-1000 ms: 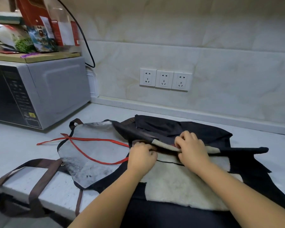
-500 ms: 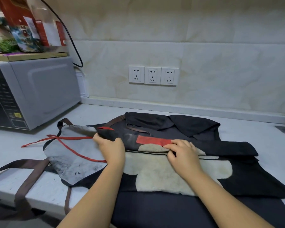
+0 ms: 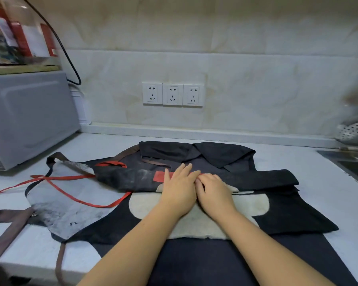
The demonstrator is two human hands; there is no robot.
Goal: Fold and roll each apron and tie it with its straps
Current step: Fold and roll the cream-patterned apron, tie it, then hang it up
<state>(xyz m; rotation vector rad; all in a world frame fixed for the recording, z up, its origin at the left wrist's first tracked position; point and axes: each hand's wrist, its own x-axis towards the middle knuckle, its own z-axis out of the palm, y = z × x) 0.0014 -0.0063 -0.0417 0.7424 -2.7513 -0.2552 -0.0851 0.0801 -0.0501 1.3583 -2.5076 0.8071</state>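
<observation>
A black fabric apron with a cream fleecy patch [image 3: 194, 221] lies spread across the white stone countertop [image 3: 329, 182], its near part hanging over the front edge; its far edge is turned over into a thick dark fold [image 3: 246, 178] running left to right, with a red rectangular patch [image 3: 160, 176] showing on that fold. The left hand [image 3: 179, 193] lies palm down with fingers stretched flat, fingertips over the fold just right of the red patch; it grips nothing. The right hand [image 3: 214, 191] rests just beside it, touching it, fingers curled down onto the fold's edge; whether it pinches the cloth cannot be told. A second, grey stained apron [image 3: 60, 205] lies to the left, partly under the black one, with thin red straps [image 3: 56, 183] crossing over it and brown webbing straps [image 3: 10, 228] trailing off the counter edge. A grey microwave oven [image 3: 29, 114] stands at the far left; three white wall sockets [image 3: 172, 94] sit on the marbled backsplash behind; a steel sink [image 3: 351, 162] shows at the right edge.
</observation>
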